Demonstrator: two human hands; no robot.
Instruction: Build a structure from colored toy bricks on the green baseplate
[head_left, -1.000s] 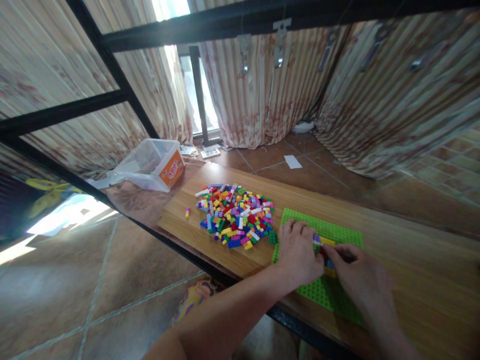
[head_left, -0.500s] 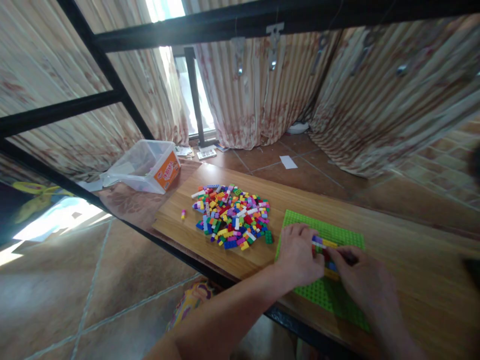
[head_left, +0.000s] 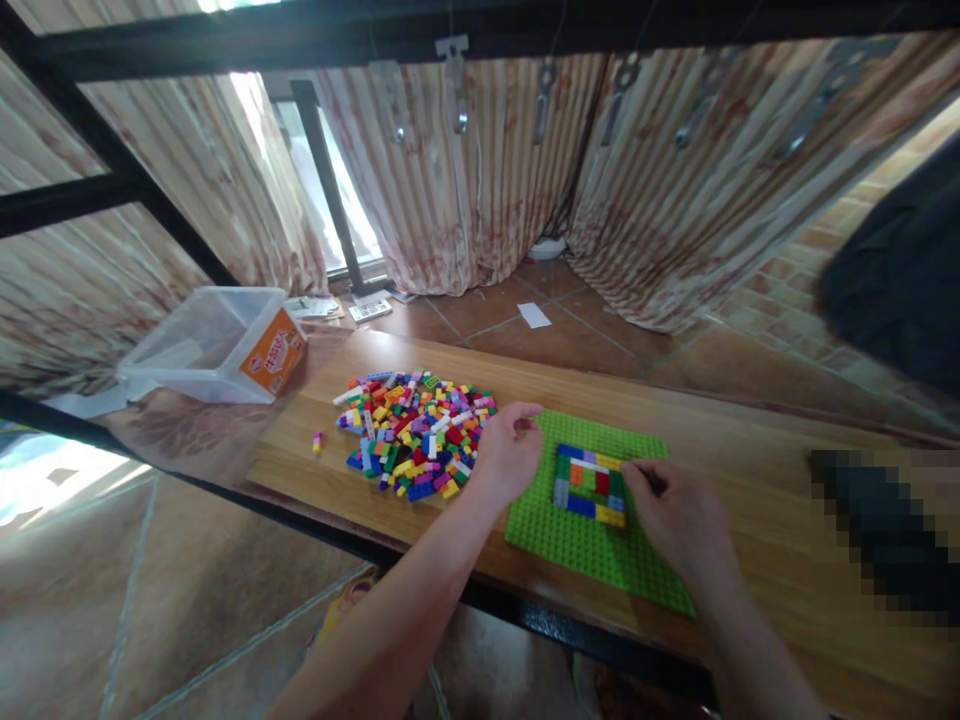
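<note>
A green studded baseplate (head_left: 600, 560) lies on the wooden tabletop. Toy building bricks form a rectangular outline (head_left: 581, 507) on it, in blue, yellow, green, purple and grey, with orange, white and red bricks inside. My right hand (head_left: 679, 515) is at the outline's upper right corner, thumb and forefinger pinched together; anything between them is hidden. My left hand (head_left: 512, 452) hovers over the baseplate's left edge, beside the brick pile, its fingers loosely curved and apart, with nothing visible in them. A big pile of loose mixed bricks (head_left: 416, 430) lies left of the baseplate.
A small pink and yellow brick piece (head_left: 317, 441) lies apart, left of the pile. Beyond the table's left end stands a clear plastic bin (head_left: 210, 350) with an orange label. A black metal bar (head_left: 495, 45) with hanging clips crosses above. A dark pixelated object (head_left: 885, 530) rests at right.
My left hand has moved off the bricks, left toward the pile, uncovering the brick outline. My right hand stays by its right side. The camera view has turned right.
</note>
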